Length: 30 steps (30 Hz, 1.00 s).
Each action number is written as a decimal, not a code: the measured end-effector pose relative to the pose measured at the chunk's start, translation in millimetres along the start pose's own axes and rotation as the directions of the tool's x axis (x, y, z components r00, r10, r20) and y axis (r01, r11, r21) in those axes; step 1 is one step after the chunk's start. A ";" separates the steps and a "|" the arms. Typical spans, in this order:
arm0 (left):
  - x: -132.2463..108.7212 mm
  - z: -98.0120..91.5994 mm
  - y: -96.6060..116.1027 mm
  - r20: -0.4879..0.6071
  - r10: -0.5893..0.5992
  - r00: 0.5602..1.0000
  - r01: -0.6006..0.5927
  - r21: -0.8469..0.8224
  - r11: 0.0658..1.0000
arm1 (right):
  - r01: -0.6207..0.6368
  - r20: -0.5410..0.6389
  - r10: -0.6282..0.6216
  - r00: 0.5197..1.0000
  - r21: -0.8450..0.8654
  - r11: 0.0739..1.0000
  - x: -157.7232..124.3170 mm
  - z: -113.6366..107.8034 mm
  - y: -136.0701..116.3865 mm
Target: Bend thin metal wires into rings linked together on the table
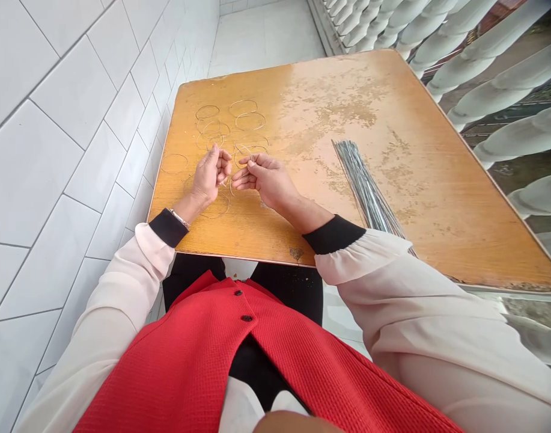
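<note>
My left hand [211, 175] and my right hand [265, 178] meet over the near left part of a worn wooden table [419, 180]. Both have their fingers pinched on a thin wire ring [239, 161] held between them, just above the tabletop. Several finished wire rings [241, 117] lie flat on the table beyond my hands, and more lie under and beside my left wrist. A bundle of straight silver wires [364, 183] lies to the right of my right forearm, running from mid-table to the near edge.
A white tiled wall [77, 120] runs close along the table's left side. A white balustrade [482, 54] stands behind the table at the right. Pale floor tiles [266, 30] show beyond the far edge.
</note>
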<state>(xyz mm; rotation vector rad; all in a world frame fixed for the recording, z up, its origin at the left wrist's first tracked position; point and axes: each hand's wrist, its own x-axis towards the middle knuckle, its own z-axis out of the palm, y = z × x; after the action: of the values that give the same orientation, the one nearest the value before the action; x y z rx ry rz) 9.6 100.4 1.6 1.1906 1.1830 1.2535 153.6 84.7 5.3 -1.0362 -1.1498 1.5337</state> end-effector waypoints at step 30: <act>0.8 -17.4 6.4 0.157 -0.097 0.983 0.109 -0.074 0.991 | 0.084 -0.094 -0.063 0.994 0.240 0.967 12.0 -17.0 11.2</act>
<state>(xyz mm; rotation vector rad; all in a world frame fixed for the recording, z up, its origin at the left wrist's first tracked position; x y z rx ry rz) -8.0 100.8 7.4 1.1300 1.0567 1.1024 165.2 98.2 -10.2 -0.8743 -0.9045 1.5134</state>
